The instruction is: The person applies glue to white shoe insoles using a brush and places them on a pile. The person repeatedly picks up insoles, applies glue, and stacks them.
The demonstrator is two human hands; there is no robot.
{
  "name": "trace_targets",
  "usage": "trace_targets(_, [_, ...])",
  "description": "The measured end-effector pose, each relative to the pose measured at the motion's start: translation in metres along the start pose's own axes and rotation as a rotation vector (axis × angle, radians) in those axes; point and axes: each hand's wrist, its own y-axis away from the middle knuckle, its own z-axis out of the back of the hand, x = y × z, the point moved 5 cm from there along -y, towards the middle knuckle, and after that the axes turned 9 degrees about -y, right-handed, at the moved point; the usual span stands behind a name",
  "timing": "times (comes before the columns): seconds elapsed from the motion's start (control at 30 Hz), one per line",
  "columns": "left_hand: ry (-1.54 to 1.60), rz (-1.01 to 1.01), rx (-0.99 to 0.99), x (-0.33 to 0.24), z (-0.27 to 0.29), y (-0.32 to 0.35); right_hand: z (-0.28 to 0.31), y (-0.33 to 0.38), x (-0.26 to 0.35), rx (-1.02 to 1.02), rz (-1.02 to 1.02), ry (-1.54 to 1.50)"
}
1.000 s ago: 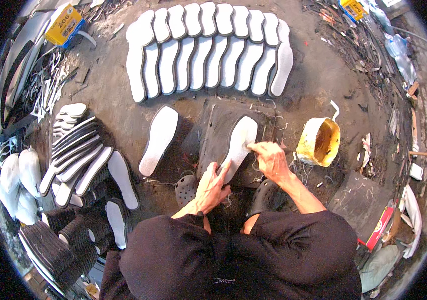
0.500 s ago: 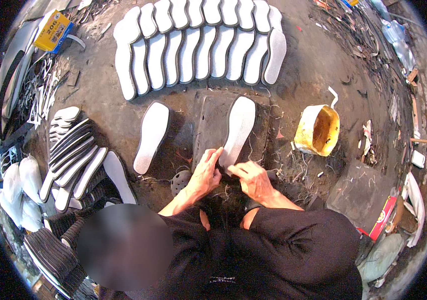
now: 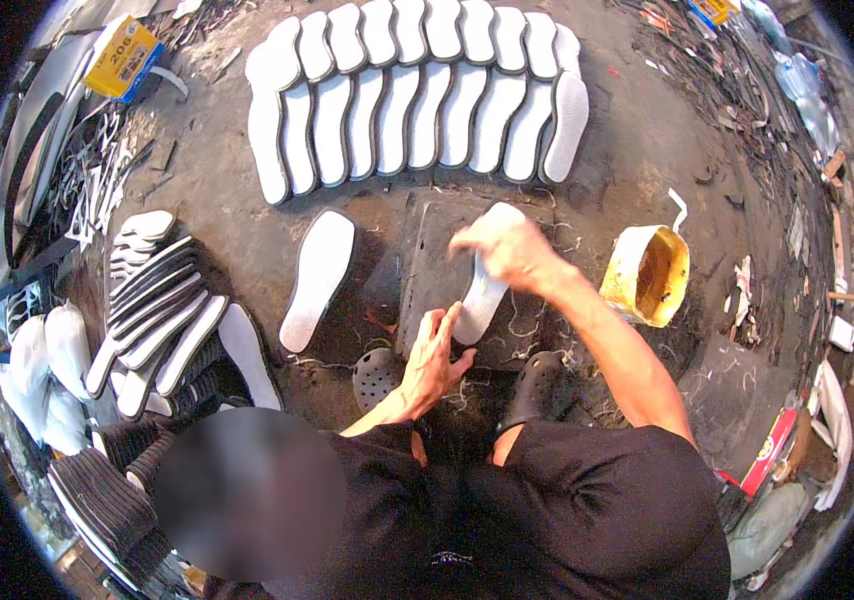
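Note:
A white shoe sole [image 3: 484,298] with a dark edge lies on a dark flat slab [image 3: 429,248] in front of me. My left hand [image 3: 431,368] is at its near end, fingers stretched out and touching its left edge, thumb apart. Over the far part of that sole is my right hand [image 3: 513,250], closed, its knuckles up. Whatever its curled fingers hold, if anything, is hidden. The sole's far tip shows just beyond the hand. Left of the slab, a second white sole [image 3: 319,280] rests on the ground.
Two curved rows of overlapping white soles [image 3: 409,112] lie at the far side. Soles are piled at left [image 3: 162,300], with dark stacks [image 3: 112,510] nearer me. Right of the slab stands a yellowish cut container [image 3: 632,270]. Dark clogs [image 3: 532,388] are on my feet.
My right hand has moved from the sole's near end to its far part. My left hand stays by the near end, its fingers now straighter. The view has shifted slightly.

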Motion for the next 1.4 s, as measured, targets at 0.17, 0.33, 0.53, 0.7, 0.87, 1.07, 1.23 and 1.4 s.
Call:
trace_targets(0.17, [-0.027, -0.021, -0.038, -0.009, 0.0, -0.007, 0.027, 0.026, -0.039, -0.257, -0.359, 0.11])
trace_targets(0.33, [0.059, -0.027, -0.244, 0.003, 0.032, 0.001, -0.044, 0.079, 0.039, -0.222, -0.245, 0.129])
trace_targets(0.53, [0.329, 0.206, -0.401, 0.029, 0.052, -0.008, -0.056, 0.103, 0.132, -0.152, -0.417, -0.201])
trace_targets(0.7, [-0.048, -0.09, -0.191, -0.017, 0.011, -0.027, 0.064, 0.155, 0.059, -0.78, -0.733, -0.468])
trace_targets(0.87, [-0.042, -0.02, -0.145, -0.03, 0.0, -0.028, 0.133, 0.24, 0.027, -0.712, -0.898, 0.581])
trace_targets(1.07, [-0.018, -0.245, -0.442, -0.068, 0.026, -0.149, 0.104, 0.283, 0.072, -0.373, -1.055, 0.358])
trace_targets(1.23, [-0.036, -0.225, -0.408, -0.098, 0.021, -0.289, 0.131, 0.265, 0.084, -0.611, -1.042, 0.216])
trace_targets(1.4, [-0.166, -0.113, -0.381, -0.078, 0.026, -0.251, 0.154, 0.27, 0.029, -0.785, -1.039, 0.193])
